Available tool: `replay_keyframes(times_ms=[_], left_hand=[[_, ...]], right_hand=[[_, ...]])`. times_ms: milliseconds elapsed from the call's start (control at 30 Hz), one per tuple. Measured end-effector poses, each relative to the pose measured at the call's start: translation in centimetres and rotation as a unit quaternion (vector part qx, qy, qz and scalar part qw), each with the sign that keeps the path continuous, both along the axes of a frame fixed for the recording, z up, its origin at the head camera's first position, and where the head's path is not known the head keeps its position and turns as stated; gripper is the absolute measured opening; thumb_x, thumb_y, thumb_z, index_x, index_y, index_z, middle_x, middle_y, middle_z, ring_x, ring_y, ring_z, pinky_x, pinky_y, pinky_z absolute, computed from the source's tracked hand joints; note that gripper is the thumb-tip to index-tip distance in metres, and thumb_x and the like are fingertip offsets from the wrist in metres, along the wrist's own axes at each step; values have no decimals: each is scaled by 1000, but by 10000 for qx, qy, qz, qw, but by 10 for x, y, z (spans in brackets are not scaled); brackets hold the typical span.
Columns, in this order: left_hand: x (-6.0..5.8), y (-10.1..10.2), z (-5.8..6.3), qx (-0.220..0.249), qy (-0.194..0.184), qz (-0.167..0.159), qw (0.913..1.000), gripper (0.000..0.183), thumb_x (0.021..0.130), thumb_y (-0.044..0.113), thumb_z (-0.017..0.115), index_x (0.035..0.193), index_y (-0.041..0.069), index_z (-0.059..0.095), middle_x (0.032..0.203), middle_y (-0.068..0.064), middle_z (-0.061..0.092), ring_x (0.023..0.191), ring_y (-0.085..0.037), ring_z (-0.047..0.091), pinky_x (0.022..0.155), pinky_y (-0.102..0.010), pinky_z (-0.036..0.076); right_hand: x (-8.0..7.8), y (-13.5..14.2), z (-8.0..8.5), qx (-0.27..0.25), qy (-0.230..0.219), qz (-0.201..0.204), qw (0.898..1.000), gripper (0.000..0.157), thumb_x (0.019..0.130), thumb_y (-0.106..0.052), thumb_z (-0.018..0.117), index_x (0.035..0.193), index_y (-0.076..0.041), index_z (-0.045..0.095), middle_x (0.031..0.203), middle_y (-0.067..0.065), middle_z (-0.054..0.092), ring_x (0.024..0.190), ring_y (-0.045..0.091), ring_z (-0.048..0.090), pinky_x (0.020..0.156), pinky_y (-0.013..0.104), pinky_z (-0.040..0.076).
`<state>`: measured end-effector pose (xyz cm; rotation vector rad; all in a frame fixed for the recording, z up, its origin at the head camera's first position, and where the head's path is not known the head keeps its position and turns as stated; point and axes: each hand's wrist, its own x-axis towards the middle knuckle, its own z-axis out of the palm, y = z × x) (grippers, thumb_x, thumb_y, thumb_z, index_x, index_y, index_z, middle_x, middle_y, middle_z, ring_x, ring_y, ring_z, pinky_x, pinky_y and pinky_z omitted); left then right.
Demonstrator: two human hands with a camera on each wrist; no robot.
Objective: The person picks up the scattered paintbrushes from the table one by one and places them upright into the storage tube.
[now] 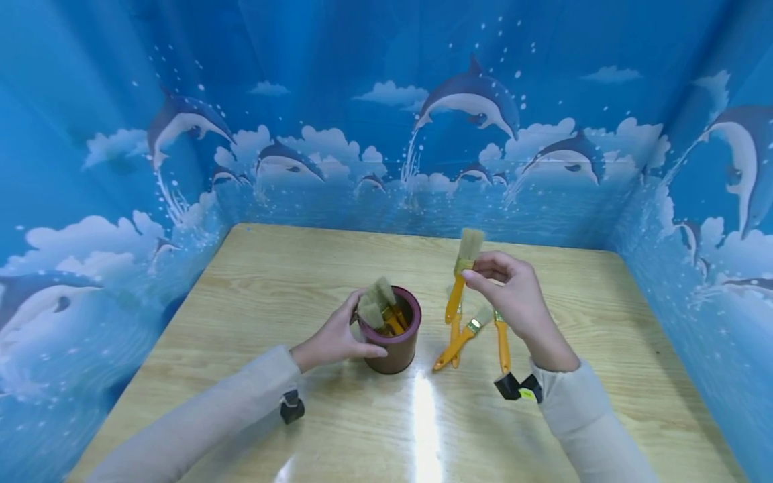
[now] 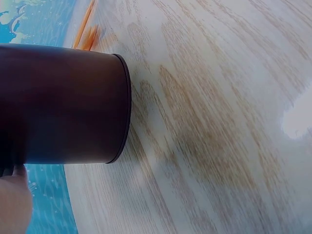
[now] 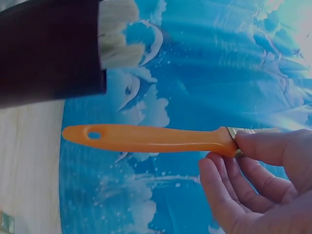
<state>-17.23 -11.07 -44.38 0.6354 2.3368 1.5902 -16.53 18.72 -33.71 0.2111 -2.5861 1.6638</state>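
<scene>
A brown cup (image 1: 394, 354) with a reddish rim stands upright on the table, several pale-bristled paintbrushes (image 1: 371, 311) leaning inside it, bristles up. My left hand (image 1: 333, 343) grips the cup near its rim, thumb across the front and fingers round the far left side. Right of the cup, my right hand (image 1: 513, 292) pinches another paintbrush (image 1: 455, 299) by its metal ferrule, bristles up. Its orange handle (image 3: 161, 139) hangs free, with a hole near the end, in the right wrist view. The left wrist view shows mostly the cup's dark side (image 2: 73, 107).
Below the raised brush, several loose paintbrushes (image 1: 457, 346) lie on the wooden table (image 1: 290, 268), two of them crossing. One more brush (image 1: 504, 343) lies under the right wrist. A blue dolphin-print curtain (image 1: 338, 80) surrounds the table's back and sides.
</scene>
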Motion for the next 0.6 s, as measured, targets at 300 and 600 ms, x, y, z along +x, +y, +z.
replay_keyframes(times_ms=[300,600], left_hand=[[1,0,2,-13,-34,0,10000,103,67,27,89,148,20,25,145,0,40,135,-20,38,113,-44,32],[0,0,1,59,-36,-16,10000,101,68,24,88,148,22,26,144,2,41,133,-18,40,112,-43,33]], right_hand=[[0,-18,9,-235,252,345,9988,31,91,-27,68,113,-5,65,105,9,67,95,13,65,81,25,56],[2,-40,15,-617,373,760,9945,29,91,-19,67,115,-3,64,108,11,65,99,16,64,83,27,57]])
